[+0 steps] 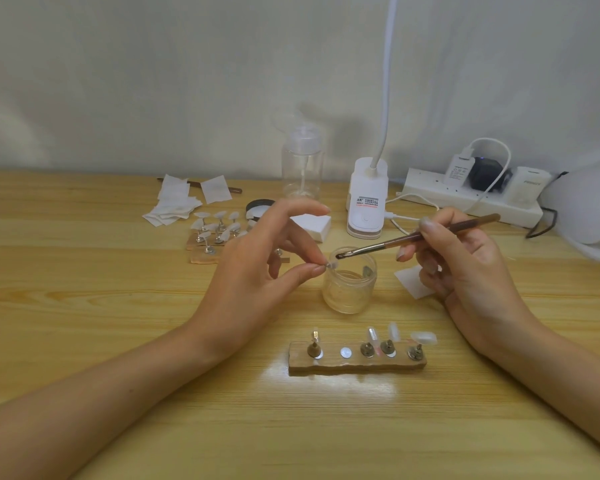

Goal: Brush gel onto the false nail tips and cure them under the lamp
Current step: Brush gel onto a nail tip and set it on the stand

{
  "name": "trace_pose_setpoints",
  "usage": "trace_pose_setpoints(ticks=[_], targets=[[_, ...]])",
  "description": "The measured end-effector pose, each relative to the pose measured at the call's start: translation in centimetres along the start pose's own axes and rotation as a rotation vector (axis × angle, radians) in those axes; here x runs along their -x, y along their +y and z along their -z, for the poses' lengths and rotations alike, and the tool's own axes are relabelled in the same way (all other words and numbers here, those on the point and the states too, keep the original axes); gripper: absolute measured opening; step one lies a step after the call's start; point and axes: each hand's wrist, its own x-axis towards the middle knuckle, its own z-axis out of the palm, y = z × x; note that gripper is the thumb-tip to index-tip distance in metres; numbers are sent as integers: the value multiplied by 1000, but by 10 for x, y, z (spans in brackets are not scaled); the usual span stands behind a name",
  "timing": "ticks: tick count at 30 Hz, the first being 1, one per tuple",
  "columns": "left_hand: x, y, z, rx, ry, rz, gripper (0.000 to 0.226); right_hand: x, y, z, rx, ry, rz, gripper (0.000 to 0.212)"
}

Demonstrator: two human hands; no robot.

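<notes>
left hand [257, 268] pinches a small clear false nail tip [331, 265] between thumb and forefinger, just left of the open clear glass jar [350, 285] at centre. right hand [465, 265] grips a thin brown-handled brush [416, 237], bristles over the jar rim. a near wooden strip holder [357, 364] carries further tips [423, 338] on metal stands [368, 348].

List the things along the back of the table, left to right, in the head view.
White wipes → clear pump bottle → white clip-on lamp base → white power strip with chargers plugged in → white domed device at the right edge.
</notes>
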Motion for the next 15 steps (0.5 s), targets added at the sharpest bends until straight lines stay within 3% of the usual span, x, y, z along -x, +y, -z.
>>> trace_pose_setpoints(ticks=[11,15], targets=[[0,1,0,20,-6,15,52,1,-1,-3,27,-46,33,18],[0,0,0,17,-4,12,52,0,0,-2,29,13,-2,18]])
